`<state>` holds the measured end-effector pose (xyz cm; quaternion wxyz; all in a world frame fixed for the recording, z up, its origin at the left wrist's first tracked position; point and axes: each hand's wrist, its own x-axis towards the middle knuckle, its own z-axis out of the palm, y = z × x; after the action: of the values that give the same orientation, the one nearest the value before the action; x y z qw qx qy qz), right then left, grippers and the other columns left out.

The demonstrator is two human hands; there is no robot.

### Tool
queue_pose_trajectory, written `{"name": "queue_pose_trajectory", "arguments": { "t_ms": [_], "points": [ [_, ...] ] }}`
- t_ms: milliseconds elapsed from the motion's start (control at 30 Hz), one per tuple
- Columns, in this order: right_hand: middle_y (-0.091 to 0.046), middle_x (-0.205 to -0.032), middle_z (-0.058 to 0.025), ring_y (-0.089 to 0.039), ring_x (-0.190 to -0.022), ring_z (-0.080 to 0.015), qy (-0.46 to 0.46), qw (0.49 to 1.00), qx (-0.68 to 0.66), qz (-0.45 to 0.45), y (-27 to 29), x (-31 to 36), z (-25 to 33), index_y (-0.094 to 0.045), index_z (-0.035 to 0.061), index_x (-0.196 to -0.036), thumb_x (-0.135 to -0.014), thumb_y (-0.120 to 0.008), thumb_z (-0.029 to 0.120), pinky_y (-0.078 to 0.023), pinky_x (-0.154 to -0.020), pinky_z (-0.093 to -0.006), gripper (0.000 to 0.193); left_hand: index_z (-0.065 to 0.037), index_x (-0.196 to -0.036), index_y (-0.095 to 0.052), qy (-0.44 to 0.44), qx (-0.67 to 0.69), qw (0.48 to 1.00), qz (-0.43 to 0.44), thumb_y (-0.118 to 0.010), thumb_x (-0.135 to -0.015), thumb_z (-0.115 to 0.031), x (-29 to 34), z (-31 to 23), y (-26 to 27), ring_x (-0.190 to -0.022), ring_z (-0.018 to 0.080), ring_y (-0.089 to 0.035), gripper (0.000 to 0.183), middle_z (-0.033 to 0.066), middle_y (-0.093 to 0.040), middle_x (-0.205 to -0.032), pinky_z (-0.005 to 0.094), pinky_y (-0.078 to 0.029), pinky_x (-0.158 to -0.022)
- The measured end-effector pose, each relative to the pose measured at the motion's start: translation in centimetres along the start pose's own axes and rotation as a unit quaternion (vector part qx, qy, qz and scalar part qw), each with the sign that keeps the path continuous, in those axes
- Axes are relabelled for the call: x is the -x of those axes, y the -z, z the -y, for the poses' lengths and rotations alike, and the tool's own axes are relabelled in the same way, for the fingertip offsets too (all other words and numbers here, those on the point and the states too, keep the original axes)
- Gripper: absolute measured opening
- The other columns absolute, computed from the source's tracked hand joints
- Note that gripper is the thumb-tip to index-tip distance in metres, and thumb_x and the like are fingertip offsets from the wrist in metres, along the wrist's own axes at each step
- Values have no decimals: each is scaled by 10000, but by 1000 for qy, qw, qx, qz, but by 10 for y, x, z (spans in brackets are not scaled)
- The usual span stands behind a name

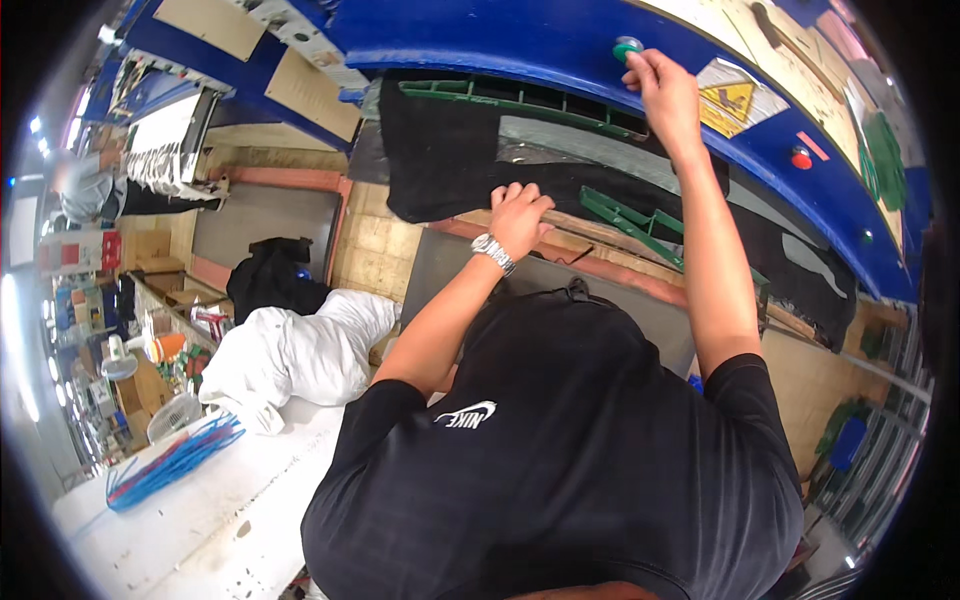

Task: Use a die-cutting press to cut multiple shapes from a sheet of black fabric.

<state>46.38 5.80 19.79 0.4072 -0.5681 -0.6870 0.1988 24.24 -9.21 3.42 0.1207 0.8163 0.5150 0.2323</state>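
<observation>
My right hand [664,95] reaches up to a round green button [627,47] on the front of a blue machine beam [480,38]; its fingers are curled in against the button. Below the beam, my left hand [518,218] rests at the near edge of black fabric [440,150], fingers bent and slightly apart. A long green metal frame, like a cutting die [500,97], lies on the fabric just under the beam. Nearer to me sits a second green die [630,220], between my two arms. A grey strip [570,137] shows between the fabric pieces.
Right along the beam are a warning sign [735,97] and a red button [801,157]. A hammer [775,25] lies on top. At left, white cloth [290,350] and blue strands [175,465] lie on a white table [220,530]. Another person [95,190] stands far left.
</observation>
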Motion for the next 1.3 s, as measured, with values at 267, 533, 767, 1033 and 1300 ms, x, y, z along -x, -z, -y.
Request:
{"name": "queue_pose_trajectory", "arguments": {
  "t_ms": [267,533,767,1033,1300],
  "points": [
    [-651,-700,-135,-597,-605,-201,17,992,97,82,-1,77,-6,-637,4,-841,-990,-606,245,-482,-614,-349,284,-174,-984,-715,14,1,1000,3,-832,-695,-250,-12,8,-4,-980,249,-523,321,13,-573,-943,435,-360,-890],
    [-656,-721,-199,-653,-652,-360,-105,979,103,140,17,191,-14,-700,3,-903,-925,-682,217,-495,-611,-392,216,-168,-980,-718,2,4,1000,16,-830,-695,-255,-18,12,-4,-1002,260,-528,317,26,-587,-964,445,-364,-902],
    [-677,-741,-186,-664,-649,-315,-130,981,89,117,27,212,-12,-703,-7,-928,-922,-686,208,-502,-623,-378,216,-181,-995,-710,10,-24,999,22,-841,-699,-292,-20,9,-6,-993,262,-521,342,31,-572,-962,439,-365,-900],
    [-684,-769,-190,-674,-683,-326,-104,982,82,134,23,194,-4,-698,-9,-931,-926,-680,208,-508,-640,-381,218,-174,-977,-694,17,-17,1000,5,-838,-701,-283,-19,3,-3,-988,266,-520,329,34,-572,-964,439,-365,-874],
    [-708,-852,-171,-691,-751,-292,-62,973,132,181,4,145,-19,-698,-14,-959,-908,-710,199,-531,-697,-360,219,-156,-964,-693,36,19,999,27,-832,-696,-250,10,-6,2,-998,267,-517,316,38,-564,-966,440,-373,-872]
  ]
}}
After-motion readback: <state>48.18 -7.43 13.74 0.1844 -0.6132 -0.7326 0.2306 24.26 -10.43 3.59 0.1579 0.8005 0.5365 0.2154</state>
